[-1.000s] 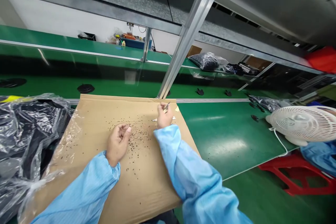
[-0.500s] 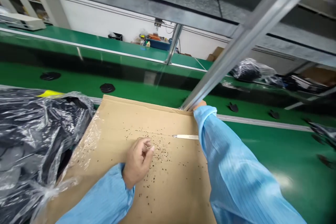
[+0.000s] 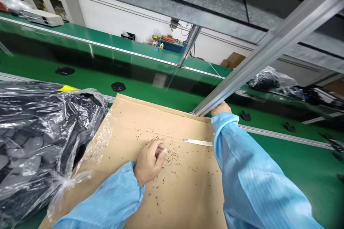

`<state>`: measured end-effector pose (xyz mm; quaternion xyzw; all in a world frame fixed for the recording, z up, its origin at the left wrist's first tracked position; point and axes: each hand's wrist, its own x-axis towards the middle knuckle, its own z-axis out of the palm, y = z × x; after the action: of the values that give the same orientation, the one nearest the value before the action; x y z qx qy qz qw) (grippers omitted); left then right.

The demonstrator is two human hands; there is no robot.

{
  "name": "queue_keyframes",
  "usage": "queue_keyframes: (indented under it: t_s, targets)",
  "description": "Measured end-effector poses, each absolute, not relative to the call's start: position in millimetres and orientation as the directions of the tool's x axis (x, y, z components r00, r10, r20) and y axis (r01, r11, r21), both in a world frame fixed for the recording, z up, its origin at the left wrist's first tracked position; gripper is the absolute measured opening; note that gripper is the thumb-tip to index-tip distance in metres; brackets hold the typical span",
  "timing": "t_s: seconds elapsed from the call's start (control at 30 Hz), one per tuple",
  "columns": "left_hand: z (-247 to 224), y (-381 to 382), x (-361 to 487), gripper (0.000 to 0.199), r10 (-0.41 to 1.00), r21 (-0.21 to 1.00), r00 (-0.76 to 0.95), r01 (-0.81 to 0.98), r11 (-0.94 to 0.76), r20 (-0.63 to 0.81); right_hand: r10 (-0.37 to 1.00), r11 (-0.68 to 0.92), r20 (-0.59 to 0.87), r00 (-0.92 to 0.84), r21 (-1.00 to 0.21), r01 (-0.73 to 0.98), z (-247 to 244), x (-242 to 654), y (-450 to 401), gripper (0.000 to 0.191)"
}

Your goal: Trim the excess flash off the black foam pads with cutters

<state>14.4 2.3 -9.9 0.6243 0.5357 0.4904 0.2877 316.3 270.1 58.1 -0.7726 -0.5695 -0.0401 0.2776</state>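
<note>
The left hand is just below the centre of the frame, over the sheet of cardboard, its fingers loosely curled with a narrow gap between thumb and fingertips. Small dark bits lie scattered over the cardboard, thickest just right of that hand and thinning out toward the bottom of the frame. Right of centre, a slim pale tool (flat, with a darker tip pointing left) lies on the cardboard between the two hands, touched by neither. The right hand reaches to the foot of the slanting metal post, at the cardboard's far right corner; its fingers are partly hidden behind the post, so I cannot tell whether they are wide, narrow or closed on something. Both forearms wear light blue sleeves. A clear plastic bag full of dark pieces fills the left side of the frame, beside the cardboard, with a bright yellow piece at its upper edge. Beyond the cardboard, on the green surface, lie two flat black pieces at upper left, and a black hooked piece lies right of the right hand.
</note>
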Motion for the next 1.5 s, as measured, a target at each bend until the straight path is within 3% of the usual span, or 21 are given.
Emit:
queue_keyframes:
  t_s: [0.1, 0.17, 0.27, 0.37, 0.43, 0.5, 0.57, 0.63, 0.77, 0.9, 1.0, 1.13, 1.5]
  targets:
    - [-13.4, 2.2, 13.6, 0.024, 0.954, 0.91, -0.063, 0.323, -0.26, 0.295, 0.796, -0.299, 0.405, 0.451, -0.385, 0.873, 72.2, 330.2, 234.5, 0.019]
    - [-13.5, 1.3, 13.9, 0.026, 0.96, 0.938, -0.088, 0.253, -0.237, 0.266, 0.75, -0.269, 0.462, 0.473, -0.439, 0.857, 76.6, 329.4, 202.9, 0.021]
    - [-7.9, -0.2, 13.7, 0.026, 0.97, 0.982, -0.158, 0.06, -0.177, 0.184, 0.772, -0.013, 0.529, 0.354, -0.543, 0.839, 72.6, 305.2, 144.9, 0.021]
    - [2.0, 0.4, 8.0, 0.03, 0.981, 0.978, -0.193, -0.207, -0.032, -0.009, 0.84, 0.384, 0.542, -0.011, -0.58, 0.718, 62.4, 256.0, 82.3, 0.024]
    - [8.2, 1.7, -0.6, 0.037, 0.977, 0.908, -0.04, -0.377, 0.181, -0.212, 0.833, 0.54, 0.492, -0.252, -0.627, 0.562, 56.0, 218.5, 46.5, 0.024]
    - [13.0, 2.3, -11.7, 0.046, 0.89, 0.77, 0.277, -0.45, 0.452, -0.361, 0.808, 0.581, 0.437, -0.395, -0.702, 0.412, 48.9, 185.8, 21.8, 0.024]
    - [16.3, 1.2, -21.9, 0.048, 0.765, 0.652, 0.522, -0.436, 0.62, -0.379, 0.793, 0.574, 0.432, -0.429, -0.766, 0.289, 38.6, 162.1, 10.1, 0.023]
    - [18.1, -0.4, -27.9, 0.036, 0.757, 0.631, 0.571, -0.469, 0.618, -0.317, 0.799, 0.581, 0.493, -0.344, -0.779, 0.234, 25.0, 148.4, 9.3, 0.023]
    - [17.8, 1.0, -25.2, 0.03, 0.934, 0.69, 0.288, -0.632, 0.352, -0.212, 0.796, 0.581, 0.601, -0.071, -0.727, 0.366, 0.2, 142.1, 18.2, 0.023]
    - [15.5, 6.9, -18.1, 0.028, 0.971, 0.71, 0.059, -0.672, 0.21, -0.232, 0.769, 0.579, 0.615, -0.173, -0.556, 0.596, -4.5, 143.8, 17.5, 0.016]
    - [13.9, 8.9, -16.5, 0.023, 0.962, 0.681, 0.067, -0.694, 0.235, -0.264, 0.737, 0.593, 0.617, -0.274, -0.398, 0.7, -1.3, 141.5, 14.8, 0.015]
    - [13.1, 8.4, -16.0, 0.013, 0.944, 0.611, 0.106, -0.739, 0.286, -0.313, 0.734, 0.568, 0.601, -0.316, -0.289, 0.771, 0.0, 138.2, 15.3, 0.017]
    - [19.1, 1.7, -10.3, 0.01, 0.894, 0.496, 0.164, -0.783, 0.374, -0.416, 0.733, 0.533, 0.603, -0.315, -0.221, 0.817, -1.4, 140.1, 14.5, 0.016]
